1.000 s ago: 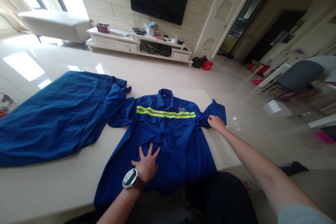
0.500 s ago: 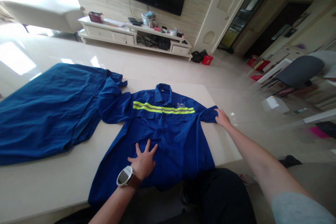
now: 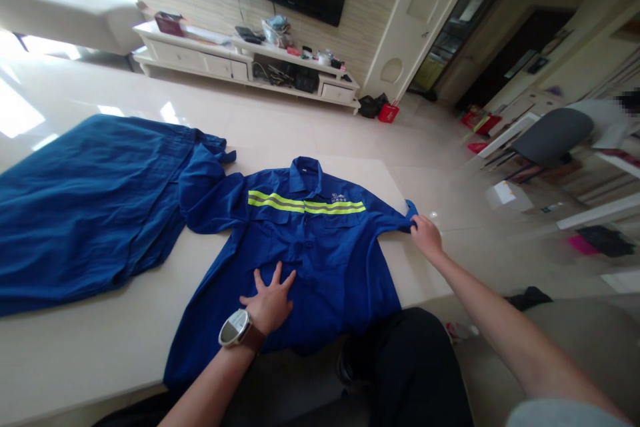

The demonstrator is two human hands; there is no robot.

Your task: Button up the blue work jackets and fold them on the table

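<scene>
Shirt point(image 3: 325, 253) stretching lengthwise straight ahead, collar point(image 3: 306, 175) farthest, under the wide-spread left hand point(image 3: 271, 305), with the right-side sleeve point(image 3: 387, 215) pinched in the right hand point(image 3: 426, 237).

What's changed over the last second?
The right hand has moved outward to the right, drawing the sleeve it grips on the blue jacket straighter. The left hand stays spread on the jacket's front; the other blue garment lies as before.
</scene>
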